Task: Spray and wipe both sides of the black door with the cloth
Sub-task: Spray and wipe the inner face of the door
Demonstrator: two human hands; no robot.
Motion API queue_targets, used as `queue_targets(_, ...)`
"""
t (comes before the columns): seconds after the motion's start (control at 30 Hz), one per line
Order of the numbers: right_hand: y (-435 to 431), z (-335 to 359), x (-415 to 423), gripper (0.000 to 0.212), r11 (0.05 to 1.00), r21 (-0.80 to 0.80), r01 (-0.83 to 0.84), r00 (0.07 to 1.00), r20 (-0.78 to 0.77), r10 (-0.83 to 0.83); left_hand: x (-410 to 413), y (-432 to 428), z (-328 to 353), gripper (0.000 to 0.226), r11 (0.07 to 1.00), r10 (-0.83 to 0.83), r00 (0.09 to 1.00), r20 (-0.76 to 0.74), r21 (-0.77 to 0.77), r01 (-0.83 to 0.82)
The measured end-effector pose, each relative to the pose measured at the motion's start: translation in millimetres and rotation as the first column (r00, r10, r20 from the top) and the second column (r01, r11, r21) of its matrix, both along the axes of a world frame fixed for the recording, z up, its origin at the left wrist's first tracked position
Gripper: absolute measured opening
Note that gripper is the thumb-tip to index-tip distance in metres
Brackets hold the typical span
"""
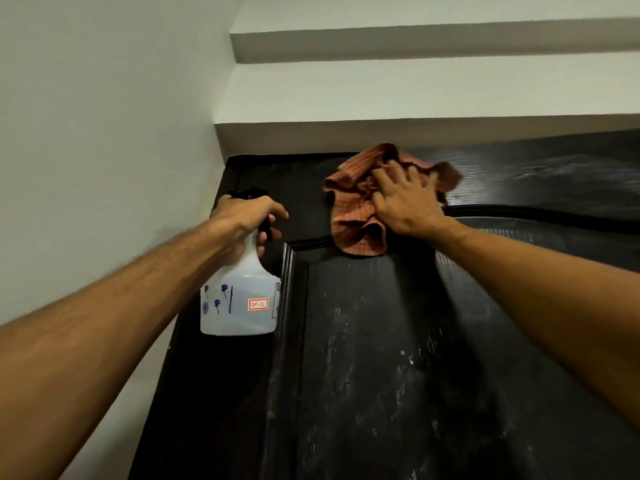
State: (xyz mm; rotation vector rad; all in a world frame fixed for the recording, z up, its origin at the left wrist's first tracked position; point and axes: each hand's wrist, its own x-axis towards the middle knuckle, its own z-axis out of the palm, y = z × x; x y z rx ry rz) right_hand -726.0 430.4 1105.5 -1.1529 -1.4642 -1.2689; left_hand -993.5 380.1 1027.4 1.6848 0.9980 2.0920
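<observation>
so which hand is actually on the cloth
The right hand, fingers spread flat, presses the orange cloth against the black door. The left hand grips the spray bottle instead.

This looks like the inside of a home, probably a hallway or entry. A black panelled door (381, 341) sits in a corner of plain white painted walls (86, 116), under stepped white ledges (415, 43), a boxed lintel or stair underside perhaps.

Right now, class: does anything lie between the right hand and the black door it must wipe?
Only the cloth. The right hand presses it flat on the black door near the top edge. Nothing else visible intervenes.
</observation>
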Motion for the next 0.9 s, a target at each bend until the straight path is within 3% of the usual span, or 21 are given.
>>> queue_targets(0.07,-12,-1,23,0.065,0.997,-0.049,0.062,0.992,-0.104,-0.067,12,0,2,0.018,1.0,-0.026,1.0,-0.01,-0.011,0.025)
queue_targets(0.13,-19,-8,1,0.085,0.99,-0.123,0.066,0.998,-0.016,-0.068,20,-2,6,0.017,0.999,-0.047,0.999,-0.027,-0.002,0.047)
queue_targets(0.27,-12,-16,-22,0.05,0.991,-0.106,0.083,0.969,0.239,-0.055,46,-11,16,0.009,0.996,-0.072,0.997,-0.031,0.056,0.073)
queue_targets(0.43,-22,10,30,0.055,0.999,-0.028,0.045,0.992,-0.117,-0.048,59,-20,28,0.014,0.998,-0.046,0.998,-0.05,0.036,0.048)
queue_targets(0.5,-23,10,13,0.053,0.998,-0.053,0.047,0.99,-0.129,-0.053,51,-22,31,0.011,0.998,0.008,0.998,-0.055,0.062,-0.005)
queue_targets(0.7,-12,-3,-80,0.04,0.985,-0.165,0.054,0.969,0.247,-0.012,26,-15,26,0.013,0.997,0.072,0.996,-0.05,0.033,-0.07)
queue_targets(0.9,-4,14,-115,0.058,0.978,-0.205,0.025,0.904,0.423,0.065,15,-15,37,0.021,0.99,0.101,0.995,0.01,0.098,-0.102)
